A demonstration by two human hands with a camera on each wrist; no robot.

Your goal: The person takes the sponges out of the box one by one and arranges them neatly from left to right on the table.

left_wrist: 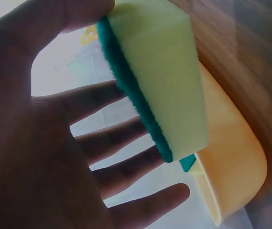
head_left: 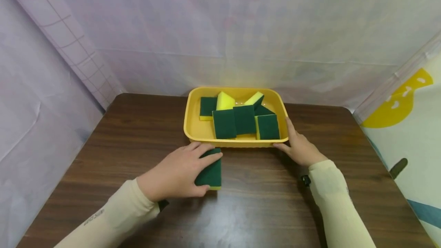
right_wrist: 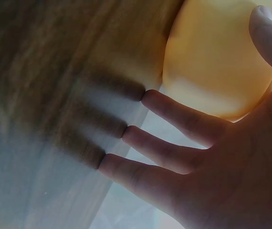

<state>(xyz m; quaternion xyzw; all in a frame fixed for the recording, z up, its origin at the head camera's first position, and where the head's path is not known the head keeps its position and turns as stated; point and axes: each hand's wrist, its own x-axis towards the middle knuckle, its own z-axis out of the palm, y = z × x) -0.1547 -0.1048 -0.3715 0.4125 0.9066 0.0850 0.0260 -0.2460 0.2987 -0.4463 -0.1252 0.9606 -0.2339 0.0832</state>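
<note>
My left hand holds a green-and-yellow scouring sponge between thumb and fingers, just in front of the yellow basin. In the left wrist view the sponge shows its pale foam side and green scouring edge, with the thumb at one end and fingers behind it. My right hand rests at the basin's front right corner, its thumb on the front wall and index finger along the right side. In the right wrist view the other fingers stretch out straight, tips down on the table.
Several more sponges lie jumbled inside the basin, some green side up, others tilted with yellow foam showing. The basin stands at the back of a dark wooden table, close to a pale curtain. Cloth also hangs at both sides.
</note>
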